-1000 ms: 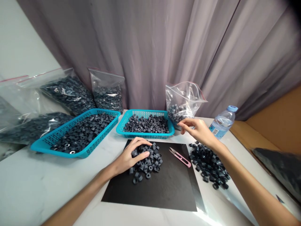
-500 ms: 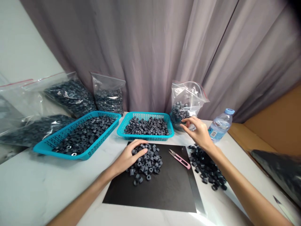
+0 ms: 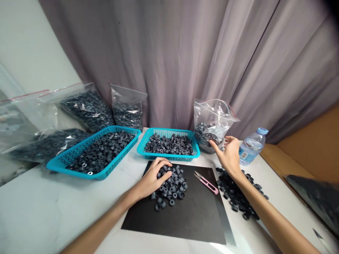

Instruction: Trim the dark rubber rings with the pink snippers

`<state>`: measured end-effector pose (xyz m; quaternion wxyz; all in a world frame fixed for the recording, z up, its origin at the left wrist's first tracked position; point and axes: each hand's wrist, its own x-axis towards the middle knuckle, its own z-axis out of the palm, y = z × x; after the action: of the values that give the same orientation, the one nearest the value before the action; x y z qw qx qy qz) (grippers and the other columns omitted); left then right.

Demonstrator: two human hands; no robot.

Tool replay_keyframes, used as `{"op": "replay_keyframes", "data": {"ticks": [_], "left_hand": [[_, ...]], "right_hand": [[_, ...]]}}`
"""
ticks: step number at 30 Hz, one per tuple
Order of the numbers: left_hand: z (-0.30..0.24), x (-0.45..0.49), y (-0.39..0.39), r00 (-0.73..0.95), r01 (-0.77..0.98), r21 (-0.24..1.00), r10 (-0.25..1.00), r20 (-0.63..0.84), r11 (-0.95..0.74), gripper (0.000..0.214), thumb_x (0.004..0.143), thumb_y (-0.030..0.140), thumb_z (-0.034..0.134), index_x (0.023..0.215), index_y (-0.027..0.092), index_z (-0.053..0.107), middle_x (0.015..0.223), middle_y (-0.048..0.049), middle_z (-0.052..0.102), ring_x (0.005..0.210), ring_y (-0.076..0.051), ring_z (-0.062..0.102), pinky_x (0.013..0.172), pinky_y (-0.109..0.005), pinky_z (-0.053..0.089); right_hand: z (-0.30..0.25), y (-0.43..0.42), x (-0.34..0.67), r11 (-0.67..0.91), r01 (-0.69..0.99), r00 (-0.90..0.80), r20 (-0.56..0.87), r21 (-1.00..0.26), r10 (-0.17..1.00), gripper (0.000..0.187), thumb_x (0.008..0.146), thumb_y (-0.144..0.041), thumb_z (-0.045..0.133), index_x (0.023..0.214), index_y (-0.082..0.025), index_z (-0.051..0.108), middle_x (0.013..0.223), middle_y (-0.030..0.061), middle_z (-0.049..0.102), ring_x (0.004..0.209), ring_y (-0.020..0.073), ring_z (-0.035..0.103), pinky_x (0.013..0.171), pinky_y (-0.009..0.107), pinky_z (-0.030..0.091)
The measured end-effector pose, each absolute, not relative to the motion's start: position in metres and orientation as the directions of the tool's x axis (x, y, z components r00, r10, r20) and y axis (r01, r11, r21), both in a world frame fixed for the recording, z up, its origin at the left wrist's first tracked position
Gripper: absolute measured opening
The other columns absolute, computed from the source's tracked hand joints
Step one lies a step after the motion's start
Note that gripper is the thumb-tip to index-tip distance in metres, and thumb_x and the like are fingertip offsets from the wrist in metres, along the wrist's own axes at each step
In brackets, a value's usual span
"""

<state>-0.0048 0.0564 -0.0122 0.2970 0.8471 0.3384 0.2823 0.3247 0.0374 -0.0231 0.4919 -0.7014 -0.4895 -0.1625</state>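
My left hand (image 3: 153, 179) lies over the left side of a heap of small grey plastic rings (image 3: 173, 183), its thumb and fingers apart and touching the heap. The heap sits on a black sheet (image 3: 182, 222). My right hand (image 3: 229, 155) is open at the lower right of a clear zip bag (image 3: 214, 109) part filled with grey rings. Its thumb reaches to the bag's front and its fingers spread by the bag's right side; whether they press on it I cannot tell. Pink thread snips (image 3: 208, 183) lie on the sheet between my hands.
Two turquoise baskets, one at the back middle (image 3: 169, 156) and one at left (image 3: 76, 174), hold similar rings. Filled bags (image 3: 127, 113) stand behind the left basket. Darker rings (image 3: 233, 197) lie under my right forearm. A water bottle (image 3: 251, 146) stands at right near a cardboard box (image 3: 312, 141).
My right hand has lowered and its fingers have spread from a near pinch beside the bag. The bag looks fuller and rounder at its base. My left hand stays on the heap.
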Motion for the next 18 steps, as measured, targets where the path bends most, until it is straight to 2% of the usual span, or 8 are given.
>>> {"op": "replay_keyframes", "data": {"ticks": [2, 4, 7, 12, 16, 18], "left_hand": [[-0.015, -0.005, 0.057, 0.624, 0.400, 0.696, 0.734, 0.269, -0.596, 0.023, 0.092, 0.037, 0.055, 0.111, 0.026, 0.064, 0.131, -0.0063, 0.058, 0.130, -0.025, 0.050, 0.114, -0.043, 0.035], [-0.016, -0.005, 0.058, 0.635, 0.391, 0.703, 0.727, 0.261, -0.594, 0.023, 0.092, 0.037, 0.054, 0.110, 0.027, 0.063, 0.133, -0.0055, 0.060, 0.128, -0.025, 0.053, 0.112, -0.042, 0.038], [-0.016, -0.005, 0.058, 0.631, 0.379, 0.715, 0.729, 0.264, -0.588, 0.022, 0.093, 0.036, 0.054, 0.110, 0.026, 0.060, 0.124, -0.0046, 0.065, 0.120, -0.024, 0.059, 0.108, -0.040, 0.041], [-0.016, -0.005, 0.057, 0.618, 0.363, 0.724, 0.733, 0.284, -0.586, 0.022, 0.092, 0.037, 0.054, 0.110, 0.025, 0.059, 0.115, -0.0041, 0.066, 0.114, -0.023, 0.059, 0.104, -0.038, 0.042], [-0.017, -0.006, 0.057, 0.613, 0.340, 0.737, 0.732, 0.298, -0.584, 0.026, 0.091, 0.040, 0.056, 0.113, 0.026, 0.058, 0.116, -0.0046, 0.064, 0.115, -0.024, 0.057, 0.105, -0.038, 0.041], [-0.017, -0.006, 0.058, 0.612, 0.327, 0.745, 0.731, 0.302, -0.581, 0.025, 0.091, 0.039, 0.056, 0.112, 0.026, 0.059, 0.115, -0.0044, 0.063, 0.114, -0.023, 0.058, 0.104, -0.038, 0.041]], "right_hand": [[-0.027, 0.041, 0.327, -0.015, 0.844, 0.450, 0.692, -0.536, 0.565, 0.080, 0.083, -0.071, 0.054, 0.131, -0.009, 0.041, 0.119, 0.0226, 0.051, 0.104, 0.0348, 0.053, 0.091, 0.050, 0.043], [-0.029, 0.044, 0.330, 0.011, 0.840, 0.425, 0.671, -0.543, 0.607, 0.078, 0.085, -0.070, 0.051, 0.135, -0.011, 0.038, 0.122, 0.0221, 0.053, 0.110, 0.0362, 0.053, 0.095, 0.052, 0.041], [-0.028, 0.048, 0.334, 0.025, 0.821, 0.420, 0.632, -0.571, 0.651, 0.066, 0.089, -0.067, 0.047, 0.131, -0.016, 0.045, 0.117, 0.0184, 0.058, 0.111, 0.0361, 0.054, 0.095, 0.052, 0.042], [-0.024, 0.069, 0.341, -0.030, 0.754, 0.529, 0.578, -0.656, 0.621, 0.056, 0.093, -0.061, 0.044, 0.121, -0.013, 0.052, 0.108, 0.0180, 0.062, 0.108, 0.0369, 0.056, 0.093, 0.056, 0.044], [-0.015, 0.090, 0.352, -0.051, 0.691, 0.600, 0.532, -0.721, 0.597, 0.038, 0.096, -0.043, 0.055, 0.123, -0.015, 0.056, 0.118, 0.0110, 0.062, 0.106, 0.0258, 0.062, 0.091, 0.048, 0.051], [-0.010, 0.099, 0.357, -0.058, 0.660, 0.622, 0.502, -0.749, 0.601, 0.035, 0.095, -0.035, 0.060, 0.124, -0.016, 0.057, 0.124, 0.0090, 0.061, 0.105, 0.0224, 0.063, 0.088, 0.044, 0.055]]}}
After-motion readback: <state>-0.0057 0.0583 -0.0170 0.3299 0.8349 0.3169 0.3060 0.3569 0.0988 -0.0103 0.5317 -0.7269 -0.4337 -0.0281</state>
